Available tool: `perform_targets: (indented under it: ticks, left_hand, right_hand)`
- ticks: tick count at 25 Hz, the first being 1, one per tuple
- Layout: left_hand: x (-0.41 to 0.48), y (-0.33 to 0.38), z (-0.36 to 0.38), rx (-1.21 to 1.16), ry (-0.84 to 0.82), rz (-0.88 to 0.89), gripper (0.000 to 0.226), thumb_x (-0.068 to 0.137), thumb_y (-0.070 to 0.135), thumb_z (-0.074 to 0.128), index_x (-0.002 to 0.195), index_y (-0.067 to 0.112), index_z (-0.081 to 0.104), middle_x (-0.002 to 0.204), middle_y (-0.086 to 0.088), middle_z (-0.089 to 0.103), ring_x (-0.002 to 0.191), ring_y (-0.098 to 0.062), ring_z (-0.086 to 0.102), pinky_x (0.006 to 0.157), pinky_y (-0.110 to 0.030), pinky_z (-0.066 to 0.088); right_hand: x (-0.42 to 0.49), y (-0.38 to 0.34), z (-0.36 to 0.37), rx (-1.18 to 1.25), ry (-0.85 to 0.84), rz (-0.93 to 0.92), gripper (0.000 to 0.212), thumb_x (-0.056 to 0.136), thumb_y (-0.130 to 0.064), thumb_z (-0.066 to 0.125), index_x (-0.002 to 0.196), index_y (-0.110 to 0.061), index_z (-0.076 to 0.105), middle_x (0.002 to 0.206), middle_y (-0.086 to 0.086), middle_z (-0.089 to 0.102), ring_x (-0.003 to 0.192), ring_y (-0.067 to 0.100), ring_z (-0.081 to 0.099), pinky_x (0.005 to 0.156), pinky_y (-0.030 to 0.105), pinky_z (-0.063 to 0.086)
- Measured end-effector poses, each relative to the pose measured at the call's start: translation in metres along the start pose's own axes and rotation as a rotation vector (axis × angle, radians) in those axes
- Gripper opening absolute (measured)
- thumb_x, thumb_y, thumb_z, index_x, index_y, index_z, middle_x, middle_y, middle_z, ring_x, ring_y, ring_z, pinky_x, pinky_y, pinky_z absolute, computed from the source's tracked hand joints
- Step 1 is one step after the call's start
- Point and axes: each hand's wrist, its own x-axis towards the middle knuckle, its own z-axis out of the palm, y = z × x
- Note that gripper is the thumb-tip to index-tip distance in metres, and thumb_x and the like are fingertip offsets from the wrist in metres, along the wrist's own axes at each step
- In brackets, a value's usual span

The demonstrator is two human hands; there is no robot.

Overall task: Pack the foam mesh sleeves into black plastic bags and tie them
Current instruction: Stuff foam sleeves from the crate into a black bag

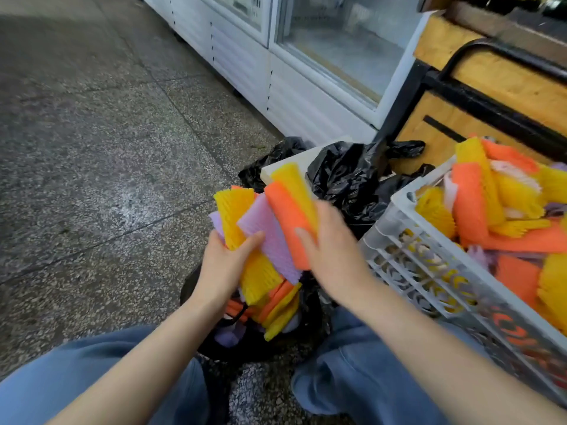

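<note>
in the head view, the left hand (pixel 225 262) curls its fingers and thumb round a bunch of yellow, purple and orange foam mesh sleeves (pixel 267 228). the right hand (pixel 331 250) pinches the orange ones. they are just above the open black plastic bag (pixel 245 348), which is partly full and not tied. the white plastic crate (pixel 429 271) beside it holds many more, so i think lots is left.

Both bare forearms reaching forward, converging at centre. Left hand (pixel 224 265) gripping fanned foam mesh sleeves (pixel 267 228) from below, thumb pressing across front. Right hand (pixel 331 250) clasping same bunch from right side, thumb lying on orange sleeve (pixel 285 216), hand slightly motion-blurred.
</note>
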Motion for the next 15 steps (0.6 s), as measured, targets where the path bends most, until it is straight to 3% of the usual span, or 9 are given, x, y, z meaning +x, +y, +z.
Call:
perform_targets:
  ticks: [2, 4, 5, 6, 8, 10, 12, 13, 15]
  left_hand:
    - [-0.003, 0.001, 0.0, -0.15, -0.195, -0.073, 0.037, 0.082, 0.051, 0.057, 0.094, 0.019, 0.07, 0.099, -0.013, 0.069, 0.093, -0.032, 0.061, 0.072, -0.036, 0.049]
    - [-0.003, -0.002, -0.005, -0.287, -0.319, -0.167, 0.055, 0.084, 0.06, 0.033, 0.098, 0.025, 0.073, 0.106, -0.023, 0.065, 0.094, -0.036, 0.053, 0.072, -0.037, 0.043]
    - [-0.003, -0.007, -0.008, -0.326, -0.372, -0.187, 0.061, 0.084, 0.061, 0.026, 0.107, 0.024, 0.07, 0.107, -0.022, 0.065, 0.091, -0.036, 0.054, 0.07, -0.036, 0.044]
    - [0.0, -0.01, -0.009, -0.321, -0.41, -0.199, 0.064, 0.084, 0.061, 0.022, 0.118, 0.024, 0.063, 0.109, -0.017, 0.065, 0.092, -0.032, 0.057, 0.069, -0.034, 0.046]
    - [0.007, -0.016, -0.007, -0.229, -0.422, -0.247, 0.062, 0.089, 0.054, 0.022, 0.138, 0.022, 0.044, 0.129, -0.006, 0.058, 0.115, -0.021, 0.056, 0.08, -0.026, 0.05]
    - [0.013, -0.031, -0.009, -0.075, -0.363, -0.279, 0.042, 0.099, 0.031, 0.035, 0.136, 0.014, 0.043, 0.136, -0.009, 0.051, 0.122, -0.021, 0.051, 0.092, -0.026, 0.045]
    - [0.018, -0.063, -0.022, 0.258, -0.239, -0.097, 0.026, 0.094, 0.015, 0.053, 0.12, 0.015, 0.049, 0.125, -0.014, 0.056, 0.11, -0.018, 0.056, 0.092, -0.026, 0.044]
    - [0.018, -0.08, -0.029, 0.494, -0.228, -0.041, 0.03, 0.09, 0.017, 0.061, 0.118, 0.015, 0.049, 0.119, -0.013, 0.056, 0.11, -0.021, 0.054, 0.094, -0.03, 0.043]
    - [0.015, -0.11, -0.039, 0.979, -0.326, -0.123, 0.049, 0.086, 0.032, 0.064, 0.126, 0.012, 0.044, 0.122, -0.011, 0.051, 0.119, -0.028, 0.046, 0.099, -0.036, 0.036]
  right_hand:
    - [-0.003, -0.011, 0.037, 0.028, -0.226, -0.046, 0.083, 0.086, -0.054, 0.052, 0.148, -0.012, 0.016, 0.148, 0.008, 0.029, 0.136, 0.022, 0.029, 0.113, 0.038, 0.026]
    - [-0.002, -0.007, 0.059, 0.014, -0.246, -0.008, 0.109, 0.074, -0.063, 0.059, 0.15, -0.01, 0.001, 0.155, 0.008, 0.015, 0.142, 0.022, 0.017, 0.116, 0.036, 0.02]
    - [0.001, -0.001, 0.064, 0.042, -0.214, 0.025, 0.115, 0.069, -0.065, 0.063, 0.15, -0.011, 0.001, 0.154, 0.007, 0.017, 0.141, 0.021, 0.018, 0.115, 0.037, 0.022]
    - [0.004, 0.005, 0.067, 0.088, -0.181, 0.068, 0.116, 0.065, -0.062, 0.068, 0.149, -0.012, 0.006, 0.151, 0.006, 0.023, 0.139, 0.02, 0.024, 0.112, 0.038, 0.027]
    - [0.007, 0.022, 0.073, 0.188, -0.129, 0.173, 0.097, 0.066, -0.047, 0.076, 0.141, -0.013, 0.024, 0.139, 0.004, 0.041, 0.129, 0.019, 0.041, 0.104, 0.037, 0.037]
    - [0.008, 0.037, 0.077, 0.212, -0.086, 0.274, 0.077, 0.07, -0.031, 0.077, 0.132, -0.014, 0.036, 0.126, 0.004, 0.053, 0.117, 0.02, 0.052, 0.096, 0.034, 0.043]
    - [0.006, 0.054, 0.08, 0.17, -0.077, 0.315, 0.069, 0.072, -0.023, 0.075, 0.131, -0.014, 0.04, 0.121, 0.003, 0.055, 0.11, 0.019, 0.054, 0.088, 0.029, 0.042]
    - [0.004, 0.062, 0.08, 0.157, -0.088, 0.33, 0.068, 0.073, -0.022, 0.075, 0.131, -0.015, 0.04, 0.118, 0.001, 0.056, 0.107, 0.018, 0.055, 0.084, 0.027, 0.041]
    - [0.0, 0.077, 0.083, 0.14, -0.125, 0.387, 0.067, 0.074, -0.022, 0.075, 0.131, -0.016, 0.04, 0.111, -0.003, 0.056, 0.1, 0.015, 0.056, 0.078, 0.024, 0.038]
